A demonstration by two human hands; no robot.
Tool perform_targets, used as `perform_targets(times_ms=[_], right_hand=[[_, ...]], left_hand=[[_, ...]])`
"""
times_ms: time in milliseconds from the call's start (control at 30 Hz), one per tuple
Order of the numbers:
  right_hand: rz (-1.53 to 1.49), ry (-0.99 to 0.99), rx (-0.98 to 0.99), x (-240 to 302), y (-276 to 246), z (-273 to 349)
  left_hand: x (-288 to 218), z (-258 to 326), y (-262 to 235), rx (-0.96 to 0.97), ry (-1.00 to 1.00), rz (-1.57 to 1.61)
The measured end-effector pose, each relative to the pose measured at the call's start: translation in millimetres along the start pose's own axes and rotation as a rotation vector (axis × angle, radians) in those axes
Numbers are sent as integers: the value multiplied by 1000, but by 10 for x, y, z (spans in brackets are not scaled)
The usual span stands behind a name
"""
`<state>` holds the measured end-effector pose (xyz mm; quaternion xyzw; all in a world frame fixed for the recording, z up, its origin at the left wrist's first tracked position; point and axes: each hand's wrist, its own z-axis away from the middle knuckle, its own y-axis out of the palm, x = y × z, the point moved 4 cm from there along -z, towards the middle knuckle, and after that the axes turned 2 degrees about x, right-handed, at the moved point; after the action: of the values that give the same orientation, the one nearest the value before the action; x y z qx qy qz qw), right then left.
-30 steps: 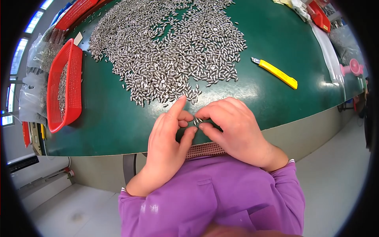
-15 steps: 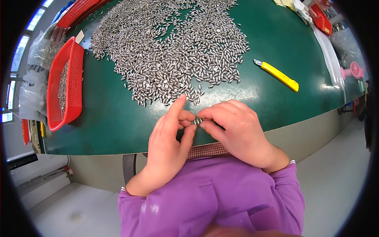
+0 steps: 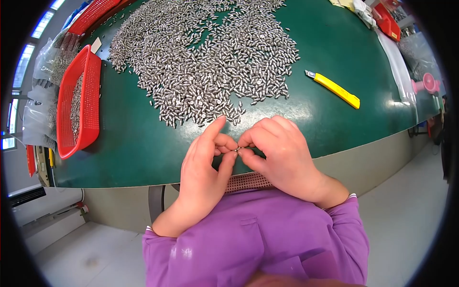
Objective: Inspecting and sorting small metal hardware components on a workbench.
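Where the two meet at centre frame, left hand [image 3: 205, 165] and right hand [image 3: 279, 155] pinch one small metal piece [image 3: 237, 149] between fingertips, below the heap of metal pieces [image 3: 205, 62] on the green surface [image 3: 134, 143].

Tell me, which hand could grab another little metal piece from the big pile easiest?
Probably the left hand. Its forefinger already points up toward the near edge of the pile of small metal pieces, while the right hand sits slightly further off. Both pinch one tiny metal part between them.
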<state>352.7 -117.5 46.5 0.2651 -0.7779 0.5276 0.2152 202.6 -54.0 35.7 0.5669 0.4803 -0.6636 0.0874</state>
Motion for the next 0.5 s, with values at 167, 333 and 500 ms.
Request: perform_targets(times_ms=[167,333,500], right_hand=[[0,-4,-14,4,11,28],[-13,-2,0,-16,2,25],[-37,5,32,-33,-1,27]], left_hand=[[5,28,10,0,20,54],[-12,32,0,5,26,29],[-31,30,-19,11,32,44]])
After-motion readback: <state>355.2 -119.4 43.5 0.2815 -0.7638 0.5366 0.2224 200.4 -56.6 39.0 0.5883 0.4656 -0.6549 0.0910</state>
